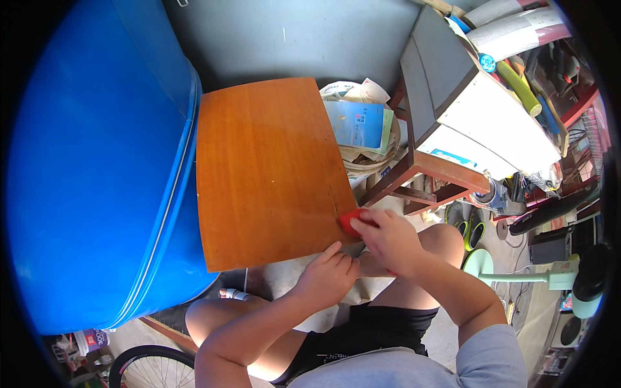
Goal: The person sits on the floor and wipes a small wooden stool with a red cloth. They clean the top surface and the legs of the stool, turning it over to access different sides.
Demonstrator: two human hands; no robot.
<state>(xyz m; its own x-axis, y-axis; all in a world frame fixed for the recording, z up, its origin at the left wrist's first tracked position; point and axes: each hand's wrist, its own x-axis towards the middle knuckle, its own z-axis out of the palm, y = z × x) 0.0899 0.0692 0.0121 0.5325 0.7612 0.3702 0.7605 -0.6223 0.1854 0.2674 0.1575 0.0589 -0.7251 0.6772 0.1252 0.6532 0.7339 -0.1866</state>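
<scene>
In front of me lies an orange-brown wooden board (pixel 271 179), its surface marked by a dark scratch or crack near the right edge. My right hand (pixel 390 237) grips a red object (pixel 351 222) at the board's near right corner; blur and my fingers hide what kind of thing it is. Just left of it, my left hand (pixel 330 274) is at the near edge of the board, one finger extended onto the edge and the others curled. Whether that hand pinches anything cannot be seen.
A big blue plastic container (pixel 106 160) stands against the board's left side. Beyond the right edge is a wicker basket (pixel 368 167) of papers and booklets. A wooden-framed cabinet (pixel 436 167) stands farther right, near shoes (pixel 473 228) and a pale green fan (pixel 514 277). A bicycle wheel (pixel 153 350) shows lower left.
</scene>
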